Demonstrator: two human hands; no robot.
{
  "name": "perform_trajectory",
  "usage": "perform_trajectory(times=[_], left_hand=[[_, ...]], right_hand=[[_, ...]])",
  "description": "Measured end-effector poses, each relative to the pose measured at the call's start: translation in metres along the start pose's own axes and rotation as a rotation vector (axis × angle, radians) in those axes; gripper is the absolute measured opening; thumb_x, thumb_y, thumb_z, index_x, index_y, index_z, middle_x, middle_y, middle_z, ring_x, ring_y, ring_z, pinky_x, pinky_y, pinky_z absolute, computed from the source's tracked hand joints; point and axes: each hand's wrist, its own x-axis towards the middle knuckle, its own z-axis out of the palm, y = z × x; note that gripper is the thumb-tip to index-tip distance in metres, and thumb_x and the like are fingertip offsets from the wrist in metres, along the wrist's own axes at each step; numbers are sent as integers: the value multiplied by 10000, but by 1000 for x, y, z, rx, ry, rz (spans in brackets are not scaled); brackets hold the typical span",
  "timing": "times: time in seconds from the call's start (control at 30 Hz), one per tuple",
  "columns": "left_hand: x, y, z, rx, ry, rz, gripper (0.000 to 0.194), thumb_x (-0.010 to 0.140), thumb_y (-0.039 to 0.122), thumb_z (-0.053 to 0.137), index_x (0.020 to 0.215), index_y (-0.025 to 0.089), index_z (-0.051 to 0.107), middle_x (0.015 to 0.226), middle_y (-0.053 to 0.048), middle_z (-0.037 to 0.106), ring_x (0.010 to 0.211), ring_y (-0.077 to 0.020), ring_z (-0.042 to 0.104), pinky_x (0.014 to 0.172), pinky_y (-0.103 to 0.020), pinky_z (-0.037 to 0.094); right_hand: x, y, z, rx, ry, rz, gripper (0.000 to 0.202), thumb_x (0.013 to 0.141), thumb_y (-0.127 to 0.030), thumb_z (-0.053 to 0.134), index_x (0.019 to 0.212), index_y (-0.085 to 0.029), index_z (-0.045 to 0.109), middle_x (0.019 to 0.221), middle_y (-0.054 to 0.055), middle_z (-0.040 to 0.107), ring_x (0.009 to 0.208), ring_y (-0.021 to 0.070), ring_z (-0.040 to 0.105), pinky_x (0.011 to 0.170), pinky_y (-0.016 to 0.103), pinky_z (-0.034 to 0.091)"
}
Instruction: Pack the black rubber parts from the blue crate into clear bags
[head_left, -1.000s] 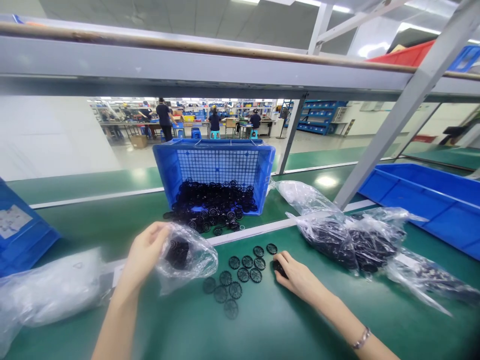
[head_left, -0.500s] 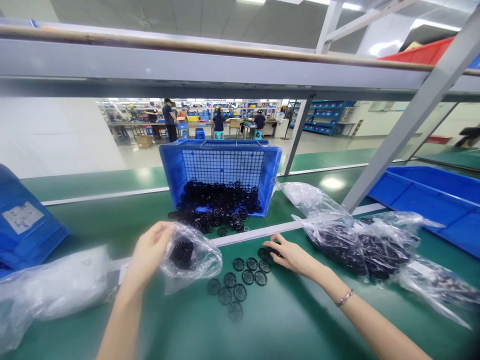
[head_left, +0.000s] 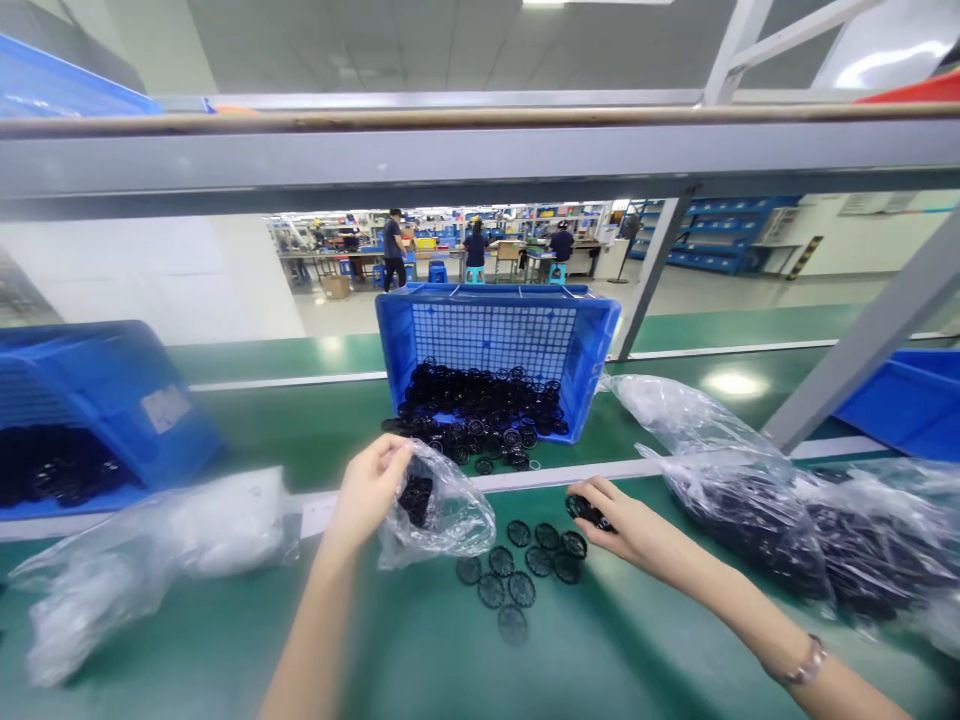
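My left hand (head_left: pixel 373 490) pinches the rim of a clear plastic bag (head_left: pixel 457 515), its mouth turned to the right. Dark parts (head_left: pixel 416 498) show inside the bag. Fingers closed, my right hand (head_left: pixel 611 515) grips black spoked rings (head_left: pixel 587 510) just above the green tabletop; how many it holds I cannot tell. Several like black rings (head_left: pixel 522 588) lie flat in a loose cluster between the two hands. Behind them a blue crate (head_left: pixel 609 340) is tipped on its side, with a heap of black rings (head_left: pixel 480 405) spilling from its open front.
Filled clear bags of dark parts (head_left: pixel 757 530) lie at the right, before a blue bin (head_left: pixel 900 400). At the left are a bundle of clear bags (head_left: pixel 225 520) and another blue crate (head_left: pixel 165 400) holding dark parts. A slanted metal post (head_left: pixel 862 360) stands at right; a shelf beam (head_left: pixel 450 160) crosses above.
The view has swung left, showing more of the left crate. My right hand has lifted slightly from the table, with black rings now visible in its fingers. My left hand still holds the bag.
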Motion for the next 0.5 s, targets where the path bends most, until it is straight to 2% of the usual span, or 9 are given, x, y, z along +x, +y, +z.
perform_trajectory(times=[0.07, 0.13, 0.2, 0.27, 0.33, 0.4, 0.5], left_hand=[[-3, 4, 1, 37, 7, 19, 310, 882, 478, 548, 930, 190, 652, 537, 59, 447, 500, -101, 401, 487, -188, 314], [-6, 7, 2, 67, 13, 34, 299, 883, 471, 544, 908, 195, 656, 538, 58, 442, 503, -104, 396, 487, -191, 312], [-8, 10, 3, 93, 12, 58, 286, 882, 458, 544, 889, 197, 662, 556, 51, 470, 515, -111, 410, 496, -196, 323], [-10, 13, 2, 109, 19, 87, 272, 879, 443, 547, 875, 198, 665, 615, 31, 547, 559, -125, 461, 528, -203, 357], [-10, 14, -1, 113, 28, 103, 266, 880, 439, 546, 873, 200, 664, 682, 15, 606, 616, -142, 513, 569, -211, 388], [-9, 13, -5, 119, 40, 97, 272, 882, 448, 546, 884, 203, 663, 664, 18, 601, 617, -147, 521, 575, -215, 390], [-7, 11, -11, 126, 52, 66, 295, 886, 476, 545, 903, 205, 660, 559, 47, 511, 540, -131, 461, 527, -212, 349]], right_hand=[[19, -59, -20, 105, 66, -106, 303, 943, -282, 507, 1245, -260, 491, 1151, 67, 559, 954, 205, 623, 862, 329, 512], [42, -119, -28, 158, 29, -220, 331, 921, -249, 546, 1249, -253, 498, 1120, 53, 572, 958, 193, 611, 859, 311, 510], [69, -166, -20, 113, -56, -310, 259, 894, -245, 588, 1149, -205, 561, 1014, 50, 595, 817, 188, 615, 746, 311, 527], [97, -196, -1, 7, -85, -346, 263, 870, -238, 618, 1099, -112, 588, 963, 98, 614, 756, 218, 613, 693, 352, 532], [121, -209, 19, -70, -59, -375, 317, 852, -168, 632, 1132, -30, 575, 1040, 181, 624, 858, 268, 629, 748, 388, 534], [133, -208, 28, -82, -18, -431, 389, 835, -170, 679, 1169, -10, 561, 1136, 224, 605, 1008, 305, 604, 846, 411, 519], [121, -183, 15, 5, 70, -456, 335, 907, -251, 628, 1209, -118, 565, 1129, 135, 615, 1013, 250, 600, 856, 370, 523]])
